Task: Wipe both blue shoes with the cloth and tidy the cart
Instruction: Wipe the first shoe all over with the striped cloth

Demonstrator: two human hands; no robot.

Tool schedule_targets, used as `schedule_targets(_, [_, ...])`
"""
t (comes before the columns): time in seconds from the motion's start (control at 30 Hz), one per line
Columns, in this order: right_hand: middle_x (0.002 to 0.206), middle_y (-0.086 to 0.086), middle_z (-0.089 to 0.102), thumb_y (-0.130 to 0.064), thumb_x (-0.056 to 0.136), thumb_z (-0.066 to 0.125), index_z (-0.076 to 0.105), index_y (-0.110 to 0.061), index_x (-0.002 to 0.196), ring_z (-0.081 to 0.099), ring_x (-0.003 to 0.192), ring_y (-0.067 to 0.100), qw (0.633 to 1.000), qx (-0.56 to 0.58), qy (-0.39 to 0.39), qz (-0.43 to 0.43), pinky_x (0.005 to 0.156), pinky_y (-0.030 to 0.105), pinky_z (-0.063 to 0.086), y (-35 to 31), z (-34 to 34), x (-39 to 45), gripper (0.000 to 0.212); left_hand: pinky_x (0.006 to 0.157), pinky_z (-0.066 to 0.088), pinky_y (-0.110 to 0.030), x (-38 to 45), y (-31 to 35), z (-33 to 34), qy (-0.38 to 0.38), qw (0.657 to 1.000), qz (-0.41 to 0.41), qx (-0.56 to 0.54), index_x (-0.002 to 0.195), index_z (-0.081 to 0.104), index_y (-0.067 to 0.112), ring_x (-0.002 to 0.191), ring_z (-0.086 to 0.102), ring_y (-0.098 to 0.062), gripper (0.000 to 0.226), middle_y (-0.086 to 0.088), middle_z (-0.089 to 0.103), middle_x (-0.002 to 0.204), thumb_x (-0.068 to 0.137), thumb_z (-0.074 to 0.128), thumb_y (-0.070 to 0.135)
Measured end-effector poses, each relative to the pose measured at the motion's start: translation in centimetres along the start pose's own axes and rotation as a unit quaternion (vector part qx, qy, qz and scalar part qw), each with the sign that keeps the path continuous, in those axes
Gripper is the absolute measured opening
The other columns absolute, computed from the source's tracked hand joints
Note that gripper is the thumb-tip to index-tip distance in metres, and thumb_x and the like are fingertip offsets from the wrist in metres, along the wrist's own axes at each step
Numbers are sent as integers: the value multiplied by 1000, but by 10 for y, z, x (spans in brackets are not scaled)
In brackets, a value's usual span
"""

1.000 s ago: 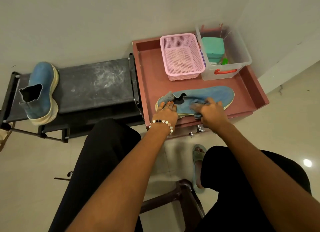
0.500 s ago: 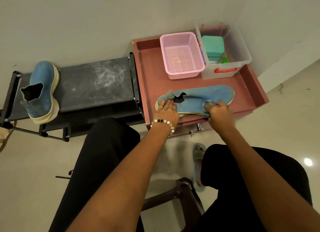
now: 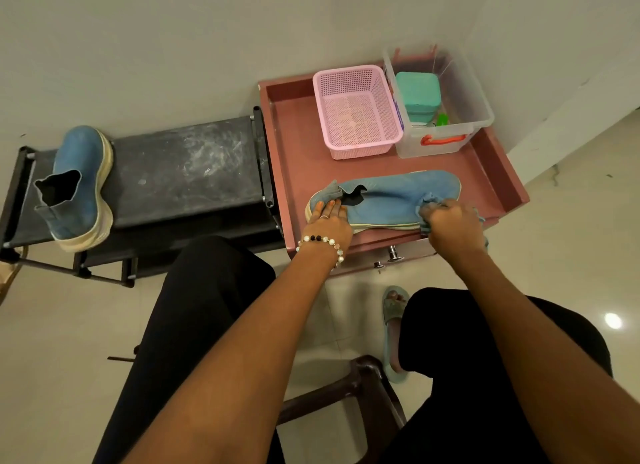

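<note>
One blue shoe (image 3: 391, 197) lies on its side near the front of the reddish cart top (image 3: 298, 145), toe to the right. My left hand (image 3: 329, 221) presses flat on its heel end, fingers straight. My right hand (image 3: 450, 221) grips a bunched blue cloth (image 3: 429, 202) against the shoe's near side toward the toe. The second blue shoe (image 3: 78, 183) stands on the left end of a black rack (image 3: 187, 166).
A pink mesh basket (image 3: 356, 110) and a clear plastic box (image 3: 446, 93) holding a teal item stand at the cart's back. A wall runs behind. My knees, a dark stool (image 3: 360, 387) and a sandalled foot lie below the cart's front edge.
My right hand with the cloth has slid rightward along the shoe from its middle toward the toe. The left hand stays on the heel end.
</note>
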State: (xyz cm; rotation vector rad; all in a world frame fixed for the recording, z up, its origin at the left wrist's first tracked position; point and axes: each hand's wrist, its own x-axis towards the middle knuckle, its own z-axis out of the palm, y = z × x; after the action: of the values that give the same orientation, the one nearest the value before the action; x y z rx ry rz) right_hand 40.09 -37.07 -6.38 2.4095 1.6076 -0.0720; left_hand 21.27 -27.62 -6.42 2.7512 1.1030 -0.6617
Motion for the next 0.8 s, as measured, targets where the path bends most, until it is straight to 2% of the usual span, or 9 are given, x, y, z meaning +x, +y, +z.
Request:
schedule_targets(0.07, [78, 21, 67, 4, 66, 65, 69, 1, 85, 61, 84, 37, 999, -31, 5, 28, 76, 41, 49, -24, -6, 0, 19, 120, 0, -42, 1, 0, -3, -13, 1000, -2, -3, 148, 6, -7, 147, 5, -28, 59, -21, 6, 157, 98, 32, 9])
schedule_targets(0.17, [93, 19, 67, -2, 82, 54, 68, 0, 96, 58, 98, 35, 993, 96, -23, 69, 83, 37, 46, -67, -15, 1, 20, 119, 1, -44, 3, 3, -2, -12, 1000, -4, -2, 147, 8, -8, 147, 6, -30, 57, -22, 8, 157, 99, 31, 11])
schedule_targets(0.3, [100, 19, 65, -8, 78, 57, 67, -12, 109, 57, 98, 35, 973, 230, 3, -36, 82, 37, 47, -75, -7, -6, 32, 120, -1, -43, 4, 2, 0, -16, 999, -17, -24, 147, 7, -7, 147, 5, -28, 54, -20, 7, 157, 100, 23, 11])
schedule_targets(0.4, [95, 16, 68, -6, 72, 62, 65, -17, 113, 61, 88, 33, 986, 148, -25, -73, 75, 33, 50, -23, 2, -2, 42, 120, 0, -42, 3, 2, -3, -21, 1000, -8, -16, 148, 6, -6, 147, 5, -28, 59, -20, 7, 157, 97, 31, 10])
schedule_targets(0.47, [88, 17, 68, -3, 69, 67, 68, -9, 103, 63, 82, 35, 997, 52, 28, -48, 70, 35, 51, 9, 3, 1, 35, 120, 0, -42, 2, 3, -4, -26, 999, -6, -18, 148, 5, -7, 147, 5, -28, 61, -19, 7, 157, 96, 34, 9])
schedule_targets(0.57, [91, 12, 68, -2, 78, 58, 67, -7, 96, 61, 92, 31, 997, -72, 8, -6, 81, 36, 47, -6, -4, 2, 21, 120, -1, -42, 3, 3, -4, -27, 999, -14, -20, 148, 5, -7, 147, 5, -28, 62, -19, 7, 158, 96, 34, 10])
schedule_targets(0.67, [96, 17, 67, -3, 83, 51, 67, -3, 98, 58, 100, 33, 995, 31, -55, 72, 88, 37, 44, -49, -15, 2, 21, 120, 1, -43, 3, 3, -1, -20, 1000, -15, -8, 148, 6, -8, 147, 6, -29, 63, -21, 8, 157, 96, 36, 12])
schedule_targets(0.73, [98, 18, 68, -4, 83, 52, 68, -4, 99, 61, 99, 35, 987, 142, -45, 63, 84, 36, 47, -67, -18, 3, 22, 120, 2, -44, 1, 5, -2, -14, 1000, -10, -1, 147, 7, -9, 146, 7, -31, 62, -23, 10, 156, 97, 35, 12])
schedule_targets(0.8, [103, 13, 70, -1, 82, 52, 72, -11, 102, 62, 99, 32, 950, 306, -50, 40, 86, 35, 50, -71, -17, 2, 30, 120, 1, -44, 0, 5, -2, -17, 1000, -11, -3, 147, 5, -9, 147, 5, -30, 58, -22, 8, 157, 98, 30, 11])
